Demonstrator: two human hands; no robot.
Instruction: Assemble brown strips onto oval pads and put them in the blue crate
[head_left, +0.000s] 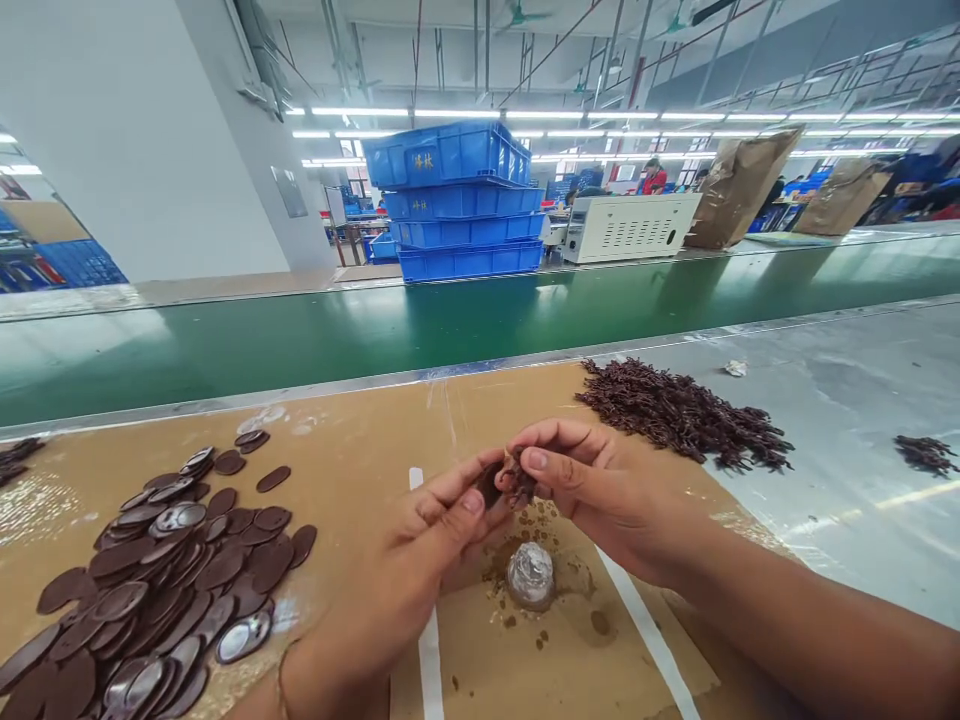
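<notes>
Between thumb and fingers, my left hand point(442, 525) pinches a dark brown oval disc point(489, 484). Close against it, my right hand point(592, 485) is closed on a small dark brown branched piece point(519, 482), largely covered by the fingers. The two pieces are near each other, but I cannot tell whether they touch. Below the hands a small silvery, foil-like round lump point(531, 575) stands on the brown cardboard, with dark spots around it. A pile of brown oval discs point(180, 560) lies to the left, some showing shiny faces. Many branched brown pieces point(682, 410) are heaped to the right.
A green conveyor belt point(337, 335) runs across behind the work surface. Beyond it stand stacked blue crates point(465, 205), a pale machine housing point(630, 228) and a large brown paper bag point(739, 190). A smaller brown clump point(927, 454) lies at the far right.
</notes>
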